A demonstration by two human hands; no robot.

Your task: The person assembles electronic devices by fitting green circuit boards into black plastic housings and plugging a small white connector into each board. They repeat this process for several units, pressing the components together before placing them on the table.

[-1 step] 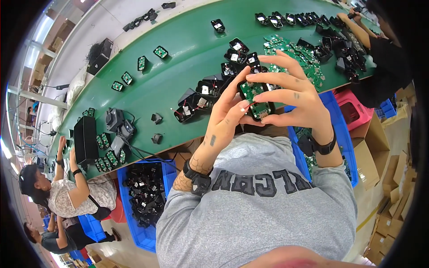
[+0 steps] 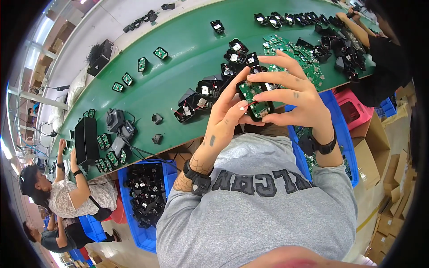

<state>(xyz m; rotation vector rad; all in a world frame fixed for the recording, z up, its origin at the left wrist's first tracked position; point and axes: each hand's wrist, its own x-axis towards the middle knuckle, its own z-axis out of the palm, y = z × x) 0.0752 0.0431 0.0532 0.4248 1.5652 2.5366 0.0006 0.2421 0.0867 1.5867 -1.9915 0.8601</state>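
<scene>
Resting between both hands, a board [image 2: 260, 108] in a black case [image 2: 256, 119] is gripped at its left by the left hand [image 2: 224, 112] and held at its right by the right hand [image 2: 303, 99]. A red wire [image 2: 253, 102] is seen near the left thumb. Loose boards [image 2: 313, 67] are heaped beyond the grip, rightward; open cases [image 2: 209, 88] are clustered leftward.

We're on an electronics assembly floor: long green worktop [image 2: 187, 73], piled circuit boards [image 2: 292, 52], rows of black housings [image 2: 274, 21], blue parts bins [image 2: 144, 239], co-workers [image 2: 67, 198] alongside.
</scene>
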